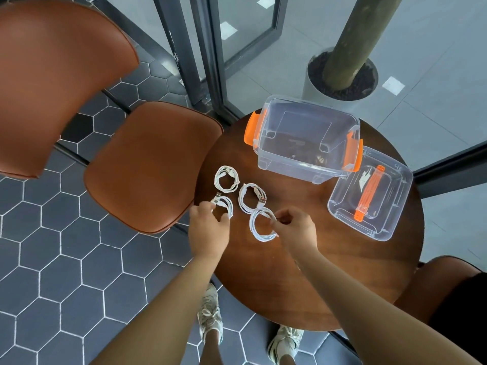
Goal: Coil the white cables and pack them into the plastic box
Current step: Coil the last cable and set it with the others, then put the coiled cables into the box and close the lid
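Note:
Several white cables lie coiled on the round wooden table [329,272]. My left hand [208,227] grips the near-left coil [224,205] at the table's left edge. My right hand [295,227] pinches the right side of the nearest coil [259,225]. Two more coils lie untouched just beyond: one at the far left [226,179] and one in the middle [251,197]. The clear plastic box [308,138] with orange latches stands open and empty at the table's far side. Its clear lid [369,193] with an orange handle lies to the right of it.
A brown padded chair [150,164] stands against the table's left edge, and another brown seat [448,285] sits at the near right. A glass wall with dark frames runs behind the table. A grey planter [340,77] with a trunk stands beyond the box.

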Tool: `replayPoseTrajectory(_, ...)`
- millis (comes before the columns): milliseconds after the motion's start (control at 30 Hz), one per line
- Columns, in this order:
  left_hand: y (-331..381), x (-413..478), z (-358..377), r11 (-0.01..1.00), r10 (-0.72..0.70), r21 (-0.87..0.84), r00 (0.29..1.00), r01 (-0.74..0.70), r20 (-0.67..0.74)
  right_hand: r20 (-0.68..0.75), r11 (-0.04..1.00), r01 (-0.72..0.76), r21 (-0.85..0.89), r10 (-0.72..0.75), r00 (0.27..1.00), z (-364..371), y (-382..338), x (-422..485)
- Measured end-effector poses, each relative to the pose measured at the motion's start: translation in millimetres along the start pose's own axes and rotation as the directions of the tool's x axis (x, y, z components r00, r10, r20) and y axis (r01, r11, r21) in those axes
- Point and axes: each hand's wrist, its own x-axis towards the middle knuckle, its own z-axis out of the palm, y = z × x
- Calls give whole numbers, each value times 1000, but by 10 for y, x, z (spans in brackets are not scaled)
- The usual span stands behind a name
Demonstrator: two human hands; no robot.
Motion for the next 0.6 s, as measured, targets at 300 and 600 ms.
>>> replayPoseTrajectory(300, -17, 334, 29, 983, -91, 161, 996, 88, 12, 9, 999, 8, 44, -9, 1000, 18, -26, 13)
replayPoseTrajectory(600, -90, 373, 42, 987, -133, 95, 991, 130, 21, 28, 999, 18, 50, -19, 999, 8, -93, 26)
